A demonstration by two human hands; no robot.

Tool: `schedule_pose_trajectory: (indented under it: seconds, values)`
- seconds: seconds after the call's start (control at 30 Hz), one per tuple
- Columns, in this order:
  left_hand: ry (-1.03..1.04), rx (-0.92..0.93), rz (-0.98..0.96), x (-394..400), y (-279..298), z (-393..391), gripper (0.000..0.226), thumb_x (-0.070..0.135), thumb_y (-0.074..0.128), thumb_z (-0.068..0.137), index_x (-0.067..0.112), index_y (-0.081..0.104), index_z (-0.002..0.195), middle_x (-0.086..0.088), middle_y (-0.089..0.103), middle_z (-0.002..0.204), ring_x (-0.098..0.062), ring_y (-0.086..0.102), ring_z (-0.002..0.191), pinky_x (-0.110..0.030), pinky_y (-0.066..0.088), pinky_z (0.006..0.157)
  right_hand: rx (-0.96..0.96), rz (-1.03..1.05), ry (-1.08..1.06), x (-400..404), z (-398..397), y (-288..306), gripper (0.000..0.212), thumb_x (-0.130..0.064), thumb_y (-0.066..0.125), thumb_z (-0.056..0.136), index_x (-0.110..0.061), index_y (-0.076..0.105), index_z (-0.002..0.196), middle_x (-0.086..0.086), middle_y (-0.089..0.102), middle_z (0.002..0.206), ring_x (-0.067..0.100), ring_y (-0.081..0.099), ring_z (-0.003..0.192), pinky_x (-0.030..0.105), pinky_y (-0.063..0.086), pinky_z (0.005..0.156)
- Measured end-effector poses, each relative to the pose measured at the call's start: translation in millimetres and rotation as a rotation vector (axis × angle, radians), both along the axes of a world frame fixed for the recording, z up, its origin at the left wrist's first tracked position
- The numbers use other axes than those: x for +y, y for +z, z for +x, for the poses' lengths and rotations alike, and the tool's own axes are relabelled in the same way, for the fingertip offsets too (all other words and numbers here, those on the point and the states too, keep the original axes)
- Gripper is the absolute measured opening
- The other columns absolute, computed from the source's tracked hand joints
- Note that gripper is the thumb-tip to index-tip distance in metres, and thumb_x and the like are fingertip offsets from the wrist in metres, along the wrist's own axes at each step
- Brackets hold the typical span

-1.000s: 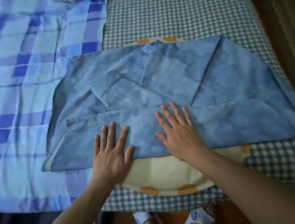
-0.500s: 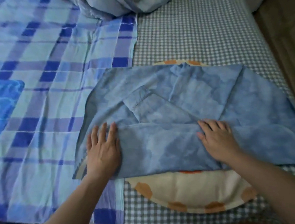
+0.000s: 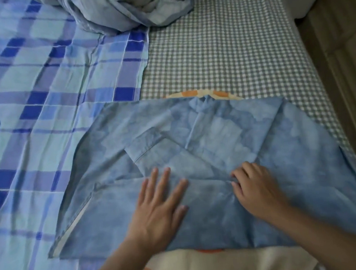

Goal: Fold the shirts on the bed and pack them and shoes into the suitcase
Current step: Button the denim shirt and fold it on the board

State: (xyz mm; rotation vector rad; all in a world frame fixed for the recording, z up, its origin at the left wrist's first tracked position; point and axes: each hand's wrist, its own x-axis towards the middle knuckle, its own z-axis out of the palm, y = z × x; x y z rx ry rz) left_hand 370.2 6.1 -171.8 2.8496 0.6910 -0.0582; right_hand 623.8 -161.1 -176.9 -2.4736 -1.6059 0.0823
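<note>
Partly folded blue shirt [image 3: 249, 150], left hand [image 3: 157, 209] flat on it, right hand [image 3: 257, 188] pinching a fold, fingertips hidden.

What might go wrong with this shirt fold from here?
1. The right hand pinches the fold's edge while the left hand only presses flat; a pull could drag the blue shirt crooked.
2. The shirt lies partly on a cream cushion and partly on the plaid sheet, so creases may set unevenly.
</note>
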Motion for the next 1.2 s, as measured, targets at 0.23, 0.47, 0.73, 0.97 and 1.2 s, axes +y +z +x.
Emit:
schedule_pose_trajectory:
  seconds: [0.23,0.47,0.73,0.97,1.2]
  values:
    - [-0.049,0.096,-0.019,17,-5,21,0.051,0.054,0.038,0.102,0.032,0.05,0.147,-0.013,0.045,0.153,-0.037,0.044,0.14,-0.049,0.03,0.116,-0.061,0.071,0.013,121,134,11,0.039,-0.027,0.056,0.091,-0.01,0.058,0.126,0.013,0.055,0.125,0.034,0.05,0.108,0.05,0.045,0.092]
    - [0.019,0.118,0.172,163,11,142,0.077,0.019,0.048,0.08,0.023,0.034,0.156,-0.017,0.043,0.155,-0.039,0.039,0.143,-0.045,0.026,0.114,0.129,-0.383,-0.001,164,217,-10,0.06,-0.05,0.056,0.097,-0.023,0.041,0.148,0.005,0.044,0.143,0.031,0.044,0.129,0.044,0.038,0.106]
    - [0.065,0.328,0.118,246,-7,193,0.075,0.022,0.07,0.085,0.025,0.037,0.152,0.002,0.033,0.158,-0.02,0.022,0.151,-0.047,0.007,0.124,0.211,-0.338,0.157,168,243,-6,0.048,-0.056,0.075,0.079,-0.031,0.052,0.113,-0.013,0.044,0.11,0.01,0.043,0.102,0.036,0.044,0.092]
    - [0.127,0.32,0.212,256,23,173,0.026,0.026,0.063,0.086,0.016,0.057,0.109,-0.008,0.059,0.118,-0.027,0.061,0.119,-0.042,0.018,0.122,0.201,-0.566,0.119,160,243,21,0.028,-0.039,0.076,0.079,-0.025,0.056,0.093,-0.003,0.063,0.096,0.018,0.059,0.085,0.037,0.051,0.076]
    - [0.037,0.008,0.111,192,112,68,0.023,0.001,0.066,0.078,0.016,0.05,0.084,-0.009,0.056,0.088,-0.037,0.059,0.076,-0.035,0.032,0.06,0.029,-0.31,0.167,60,181,99,0.011,-0.032,0.047,0.085,-0.03,0.042,0.076,-0.01,0.052,0.076,0.019,0.055,0.071,0.04,0.048,0.067]
